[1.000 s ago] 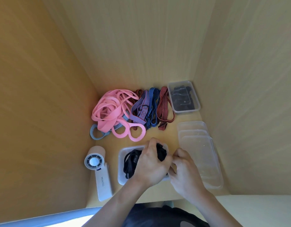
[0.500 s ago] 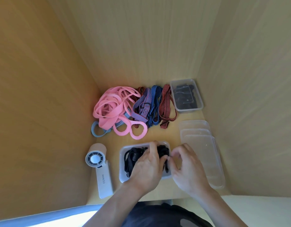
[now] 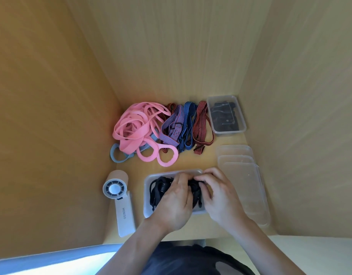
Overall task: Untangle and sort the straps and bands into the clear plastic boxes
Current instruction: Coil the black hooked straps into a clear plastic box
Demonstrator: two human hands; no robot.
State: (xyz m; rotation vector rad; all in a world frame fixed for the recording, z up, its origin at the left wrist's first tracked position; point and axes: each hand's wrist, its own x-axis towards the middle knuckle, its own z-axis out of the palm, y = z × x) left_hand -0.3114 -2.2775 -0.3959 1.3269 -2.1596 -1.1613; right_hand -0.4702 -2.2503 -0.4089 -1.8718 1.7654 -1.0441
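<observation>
A clear plastic box sits near the desk's front edge with black straps bundled in it. My left hand lies over the bundle, fingers pressed onto it. My right hand grips the same black straps at the box's right end. Further back lies a pile of pink bands, a grey band, purple, blue and red striped straps. A second clear box at the back right holds black straps.
A stack of clear lids lies along the right wall. A white handheld fan lies left of the near box. Wooden walls close in the desk on the left, back and right.
My right hand has moved left from the box's corner onto the black straps, meeting my left hand. The view has shifted slightly.
</observation>
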